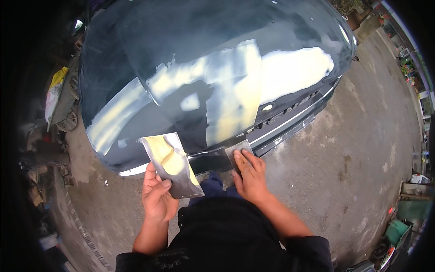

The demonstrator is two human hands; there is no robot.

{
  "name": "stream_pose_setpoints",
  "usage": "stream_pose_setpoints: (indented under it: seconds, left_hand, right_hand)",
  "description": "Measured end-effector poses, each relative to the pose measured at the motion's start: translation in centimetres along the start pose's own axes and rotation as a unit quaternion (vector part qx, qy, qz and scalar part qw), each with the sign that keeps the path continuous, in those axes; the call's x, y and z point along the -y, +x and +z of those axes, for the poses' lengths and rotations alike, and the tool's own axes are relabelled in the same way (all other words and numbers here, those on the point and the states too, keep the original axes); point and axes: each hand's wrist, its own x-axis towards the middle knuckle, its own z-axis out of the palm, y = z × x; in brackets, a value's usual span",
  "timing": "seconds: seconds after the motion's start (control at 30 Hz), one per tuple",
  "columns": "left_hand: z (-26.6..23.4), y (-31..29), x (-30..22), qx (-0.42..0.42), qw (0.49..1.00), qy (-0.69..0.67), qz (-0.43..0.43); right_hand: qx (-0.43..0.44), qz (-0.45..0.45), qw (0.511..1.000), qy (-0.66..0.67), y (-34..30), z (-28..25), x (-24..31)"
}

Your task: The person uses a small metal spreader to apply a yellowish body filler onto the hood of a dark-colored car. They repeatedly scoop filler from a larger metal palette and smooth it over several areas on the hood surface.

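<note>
My left hand (pixel 158 197) grips a flat rectangular mixing board (pixel 183 187) by its near left edge, thumb on top. A smeared mound of pale yellow body filler (pixel 170 159) lies on the board. To its right, my right hand (pixel 254 179) holds a thin grey filler spreader (pixel 241 145), fingers flat along its face. Both tools are held above the near edge of a dark car body (pixel 181 115). Across its front run pale yellow, feathered filler patches (pixel 233 95), with a bright white patch (pixel 294 70) further right.
A slatted lower grille and trim strip (pixel 287 129) edge the car at the right. Concrete ground (pixel 362 136) surrounds it. A cart with spoked wheels (pixel 68 121) stands at the left; a green container (pixel 398 232) and clutter line the right side.
</note>
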Motion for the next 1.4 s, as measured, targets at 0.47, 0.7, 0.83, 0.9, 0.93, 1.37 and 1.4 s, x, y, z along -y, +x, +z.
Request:
stream_pose_setpoints:
  seconds: [0.47, 0.7, 0.83, 0.9, 0.93, 1.37, 1.4]
  left_hand:
    - [5.6, 0.0, 2.1, 0.014, 0.999, -0.031, -0.021]
    - [7.7, 0.3, 2.3, 0.042, 0.994, -0.034, -0.094]
    - [9.3, 0.1, 3.8, 0.057, 0.984, -0.045, -0.164]
    - [10.4, 0.0, 4.6, 0.062, 0.976, -0.038, -0.206]
    - [10.4, 0.0, 5.3, 0.075, 0.975, -0.032, -0.207]
    - [15.1, -0.5, 7.3, 0.134, 0.986, 0.051, 0.083]
    - [15.5, -0.6, 7.7, 0.15, 0.983, 0.044, 0.096]
  right_hand:
    - [0.038, -0.012, 0.943, 0.33, 0.1, -7.0, 0.8]
    - [-0.083, 0.185, 0.545, 0.814, -0.3, -11.0, -1.5]
    - [-0.015, 0.179, 0.516, 0.837, -1.9, -10.7, -1.2]
    - [0.058, 0.175, 0.515, 0.837, -2.4, -10.3, -1.3]
    - [0.085, 0.189, 0.526, 0.824, -2.4, -10.1, -1.3]
    - [-0.077, 0.144, 0.709, 0.686, -3.7, -15.8, -3.6]
    - [-0.065, 0.169, 0.749, 0.638, -3.6, -16.0, -2.8]
